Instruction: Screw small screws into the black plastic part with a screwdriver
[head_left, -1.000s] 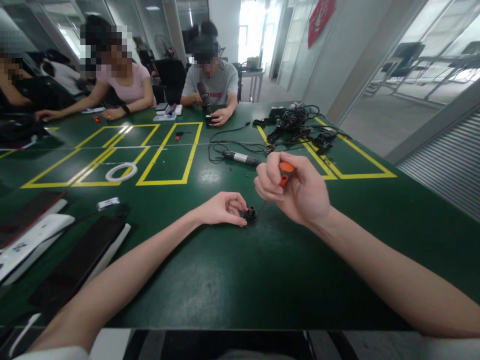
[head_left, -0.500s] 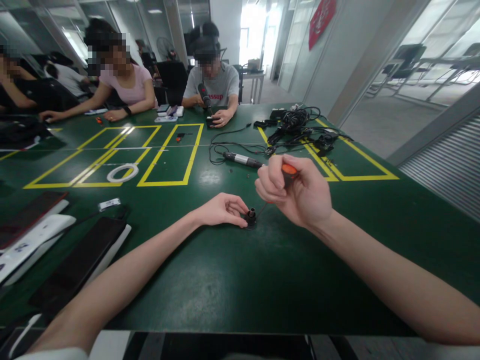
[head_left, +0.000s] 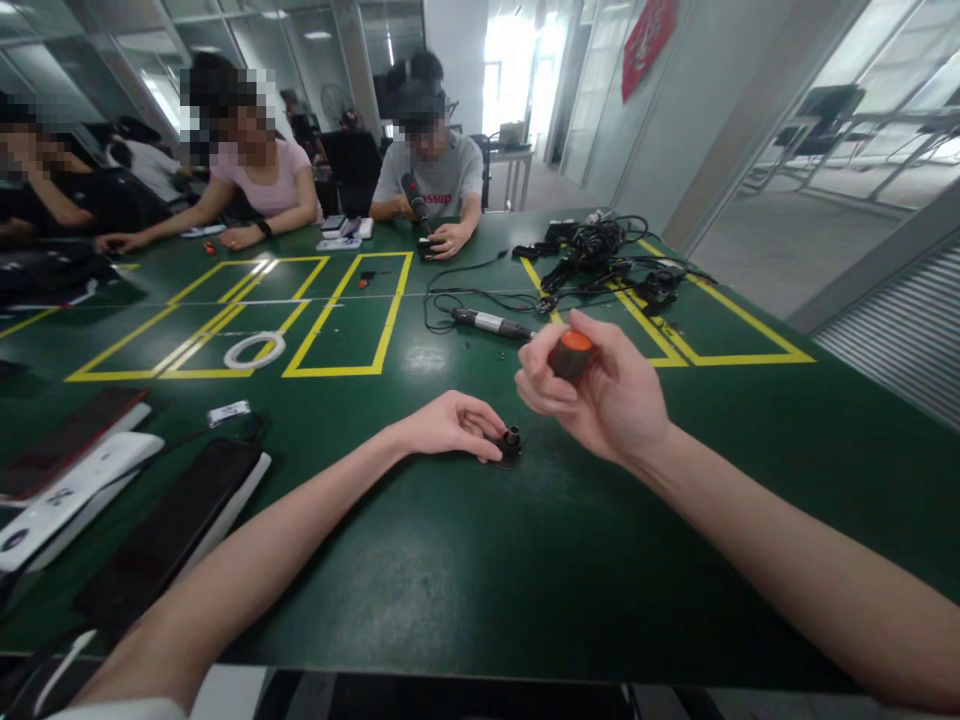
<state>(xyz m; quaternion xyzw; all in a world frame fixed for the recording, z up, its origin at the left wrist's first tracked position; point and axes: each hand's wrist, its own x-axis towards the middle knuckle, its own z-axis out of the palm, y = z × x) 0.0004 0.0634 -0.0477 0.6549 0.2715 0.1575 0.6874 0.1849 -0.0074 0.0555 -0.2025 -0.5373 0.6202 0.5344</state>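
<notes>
My left hand (head_left: 454, 425) rests on the green table (head_left: 420, 570), its thumb and fingers closed on the side of a small black round part (head_left: 511, 448). A short metallic stub stands up from that part. To the right and slightly above it, my right hand (head_left: 615, 395) is wrapped round a screwdriver (head_left: 572, 356). The screwdriver's dark handle has an orange end cap, which faces me. Its shaft is hidden behind my fingers now, so I cannot tell whether the tip touches the part.
Beyond my right hand lies a black-and-silver pen-shaped tool (head_left: 489, 323) with a cable. Tangled black cables (head_left: 600, 245) lie farther back. On the left are a tape roll (head_left: 255, 349), a white power strip (head_left: 79, 490) and a dark phone-like slab (head_left: 176, 520). A co-worker (head_left: 435, 180) sits opposite.
My right hand has tilted, turning the screwdriver's orange end more towards me. The shaft, seen before near the part, no longer shows. My left hand keeps its hold; the whole view has shifted slightly.
</notes>
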